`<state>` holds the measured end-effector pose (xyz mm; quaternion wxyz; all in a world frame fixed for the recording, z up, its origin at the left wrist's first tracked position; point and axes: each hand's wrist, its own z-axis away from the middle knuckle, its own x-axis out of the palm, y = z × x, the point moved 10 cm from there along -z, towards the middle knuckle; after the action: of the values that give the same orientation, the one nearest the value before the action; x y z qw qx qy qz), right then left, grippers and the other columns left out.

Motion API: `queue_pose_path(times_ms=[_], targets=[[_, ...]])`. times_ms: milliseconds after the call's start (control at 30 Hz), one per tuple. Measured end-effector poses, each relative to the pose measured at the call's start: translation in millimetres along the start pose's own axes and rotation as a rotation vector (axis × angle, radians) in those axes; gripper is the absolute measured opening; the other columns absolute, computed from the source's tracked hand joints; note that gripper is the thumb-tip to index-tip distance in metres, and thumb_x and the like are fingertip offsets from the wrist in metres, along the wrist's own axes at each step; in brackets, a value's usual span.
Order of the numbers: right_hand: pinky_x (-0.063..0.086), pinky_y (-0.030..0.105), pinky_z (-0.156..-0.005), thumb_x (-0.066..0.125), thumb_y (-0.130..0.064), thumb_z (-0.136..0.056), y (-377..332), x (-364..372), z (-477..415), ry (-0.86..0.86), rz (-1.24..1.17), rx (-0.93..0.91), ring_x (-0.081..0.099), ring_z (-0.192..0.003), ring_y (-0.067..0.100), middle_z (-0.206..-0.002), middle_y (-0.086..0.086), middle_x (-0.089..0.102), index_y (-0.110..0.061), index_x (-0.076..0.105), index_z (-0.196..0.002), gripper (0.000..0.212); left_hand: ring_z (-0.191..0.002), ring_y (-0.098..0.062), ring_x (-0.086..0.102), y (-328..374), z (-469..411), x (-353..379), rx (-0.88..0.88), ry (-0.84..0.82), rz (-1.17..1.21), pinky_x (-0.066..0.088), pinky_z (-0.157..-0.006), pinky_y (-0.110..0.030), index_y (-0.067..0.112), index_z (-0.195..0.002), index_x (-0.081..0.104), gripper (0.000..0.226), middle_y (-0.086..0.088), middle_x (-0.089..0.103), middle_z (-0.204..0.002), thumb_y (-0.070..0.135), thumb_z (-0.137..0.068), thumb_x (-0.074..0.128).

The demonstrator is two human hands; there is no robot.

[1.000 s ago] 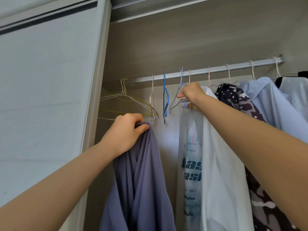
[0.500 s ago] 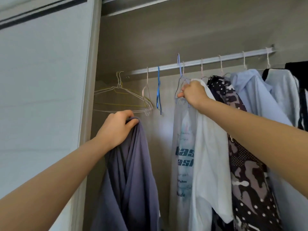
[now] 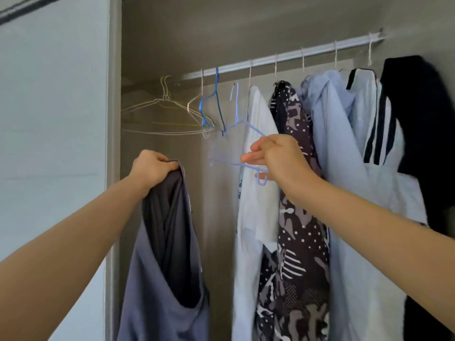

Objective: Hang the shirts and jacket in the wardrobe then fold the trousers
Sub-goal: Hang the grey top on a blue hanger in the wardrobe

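1. While the left hand (image 3: 153,168) clenches the bunched top edge of the grey-purple shirt (image 3: 160,242), the cloth hangs straight down from the fist in long twisted folds, with a wide opening sagging low on its front.
2. Shirt position: held up in front of the open wardrobe's left part, beside the wardrobe door (image 3: 49,143), below the empty wire hangers (image 3: 162,112). It is on no hanger.
3. Right hand (image 3: 275,158) pinches a pale lilac hanger (image 3: 254,128) by its lower bar, thumb and fingers curled round the wire. Its hook looks to sit below the rail (image 3: 307,49), not over it (motion blur, so not certain).
4. The lilac hanger sits between the grey-purple shirt and the white printed tee (image 3: 258,193), apart from the shirt.
5. A blue hanger (image 3: 216,99) hooks the rail just left of the lilac one.
6. Already on the rail, left to right: white printed tee, dark patterned shirt (image 3: 298,217), light blue shirt (image 3: 344,168), white top with dark stripes (image 3: 376,119), black garment (image 3: 423,119).
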<state>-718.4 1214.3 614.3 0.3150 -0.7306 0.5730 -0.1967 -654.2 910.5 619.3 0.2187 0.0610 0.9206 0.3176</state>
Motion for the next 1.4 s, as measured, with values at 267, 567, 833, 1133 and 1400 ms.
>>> queue_pose_path(times_ms=[267, 567, 833, 1133, 1400], targets=[[0.054, 0.034, -0.053, 0.043, -0.033, -0.103, 37, -47, 86, -0.044, -0.358, 0.164, 0.06, -0.049, 0.026, -0.046, 0.008, 0.056, -0.01, 0.044, -0.07, 0.039, -0.086, -0.025, 0.056, -6, 51, 11, -0.092, -0.01, -0.117, 0.038, -0.074, -0.028, 0.007, -0.092, 0.077, 0.029, -0.01, 0.066, -0.085, 0.036, -0.084, 0.074], [0.047, 0.029, -0.046, 0.054, -0.037, -0.097, 70, -94, 122, -0.001, -0.422, 0.212, 0.052, -0.044, 0.024, -0.046, 0.008, 0.04, -0.015, 0.041, -0.057, 0.048, -0.104, -0.033, 0.06, -35, 69, 9, -0.168, -0.038, -0.197, 0.039, -0.078, -0.028, 0.004, -0.094, 0.076, 0.025, -0.014, 0.068, -0.094, 0.028, -0.086, 0.073], [0.049, 0.035, -0.051, 0.057, -0.037, -0.095, 94, -107, 128, 0.008, -0.409, 0.248, 0.047, -0.041, 0.022, -0.041, 0.006, 0.03, -0.018, 0.036, -0.051, 0.053, -0.102, -0.036, 0.061, -54, 60, 20, -0.141, -0.098, -0.317, 0.04, -0.076, -0.03, 0.004, -0.098, 0.077, 0.026, -0.016, 0.071, -0.102, 0.028, -0.09, 0.07], [0.048, 0.032, -0.048, 0.057, -0.034, -0.096, 122, -85, 137, -0.017, -0.381, 0.262, 0.033, -0.038, 0.017, -0.041, 0.002, 0.023, -0.018, 0.035, -0.048, 0.054, -0.087, -0.035, 0.06, -35, 64, 53, 0.061, -0.22, -0.37, 0.044, -0.072, -0.034, 0.003, -0.076, 0.071, 0.032, -0.016, 0.067, -0.08, 0.03, -0.091, 0.065], [0.051, 0.036, -0.053, 0.054, -0.032, -0.097, 136, -39, 141, -0.125, -0.337, 0.259, 0.036, -0.038, 0.019, -0.041, 0.003, 0.026, -0.019, 0.04, -0.048, 0.053, -0.076, -0.02, 0.054, 29, 82, 56, 0.272, -0.218, -0.075, 0.04, -0.072, -0.03, 0.005, -0.081, 0.073, 0.02, -0.015, 0.067, -0.079, 0.02, -0.092, 0.066]])
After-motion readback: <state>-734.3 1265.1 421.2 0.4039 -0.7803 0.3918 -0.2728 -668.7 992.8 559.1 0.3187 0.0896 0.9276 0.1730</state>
